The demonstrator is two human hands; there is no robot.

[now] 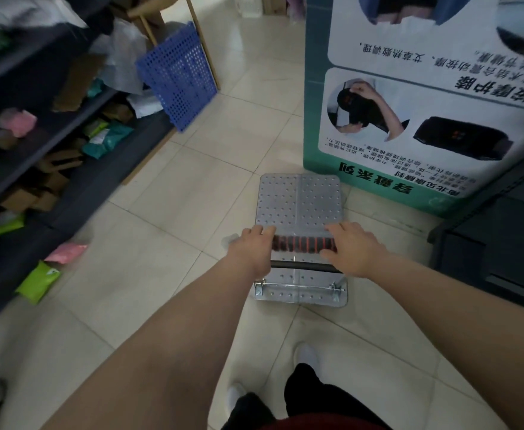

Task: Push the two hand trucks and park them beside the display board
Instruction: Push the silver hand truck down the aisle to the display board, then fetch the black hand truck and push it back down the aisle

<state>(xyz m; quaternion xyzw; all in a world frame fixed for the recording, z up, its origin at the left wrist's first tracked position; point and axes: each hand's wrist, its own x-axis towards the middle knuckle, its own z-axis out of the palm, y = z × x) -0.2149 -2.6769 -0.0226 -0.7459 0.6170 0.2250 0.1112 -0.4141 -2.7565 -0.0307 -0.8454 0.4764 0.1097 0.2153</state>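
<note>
Both of your hands grip the hand truck's handle (304, 243) at frame centre: left hand (254, 246) clenched on its left end, right hand (352, 246) on its right. Its perforated metal deck (299, 200) sits on the tiled floor (167, 212), front corner just beside the display board (409, 97) at upper right.

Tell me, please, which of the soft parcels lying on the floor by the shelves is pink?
The pink parcel is the one farther along the aisle, against the shelf base; the other, nearer the person, is a lime green parcel.
</note>
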